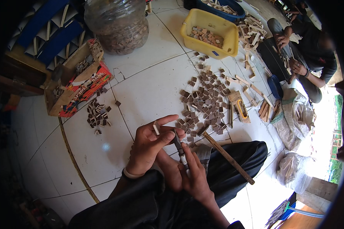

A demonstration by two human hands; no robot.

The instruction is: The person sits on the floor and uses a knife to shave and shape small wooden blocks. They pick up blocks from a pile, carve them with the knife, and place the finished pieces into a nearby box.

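My left hand (147, 147) is closed, with a small pale-edged wooden piece (156, 128) caught between its fingers. Its thumb and fingertips lie close to the dark blade of a knife-like tool; I cannot tell whether they touch it. My right hand (197, 177) grips that knife (182, 158) by its whitish wrapped handle, blade pointing up and away from me. Just beyond my hands spreads a loose pile of small brown square pieces (208, 97). A hammer (230, 158) with a long wooden handle leans across my right leg, its head at the pile's near edge.
A smaller heap of pieces (98, 114) lies left, by an open cardboard box (84, 89). Farther off stand a large filled plastic bag (116, 26) and a yellow tub (227, 47). Wood strips, a sack (292, 118) and a seated person (309, 57) are at the right.
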